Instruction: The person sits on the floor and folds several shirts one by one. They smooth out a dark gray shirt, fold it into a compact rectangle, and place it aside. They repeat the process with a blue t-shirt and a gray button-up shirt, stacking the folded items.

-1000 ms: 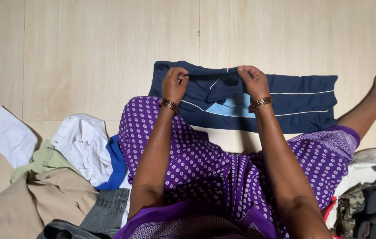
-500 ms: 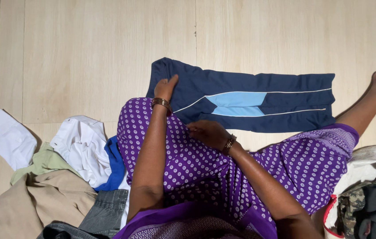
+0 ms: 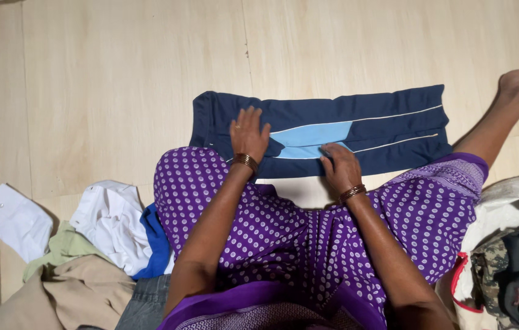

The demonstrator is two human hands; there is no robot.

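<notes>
Navy trousers (image 3: 388,131) are being pressed flat by left hand (image 3: 249,132) and right hand (image 3: 340,168), fingers spread; clothes pile (image 3: 82,256) is lying beside the knee.

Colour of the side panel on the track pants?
Light blue panel with white piping, on navy track pants; head view.

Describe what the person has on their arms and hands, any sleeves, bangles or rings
Both forearms are bare, with no sleeves in view. The left hand has a stack of thin coppery metal bangles at the wrist and what looks like a small ring on one finger. The right hand wears similar bangles at its wrist; no ring shows there. No gloves or watch.
</notes>
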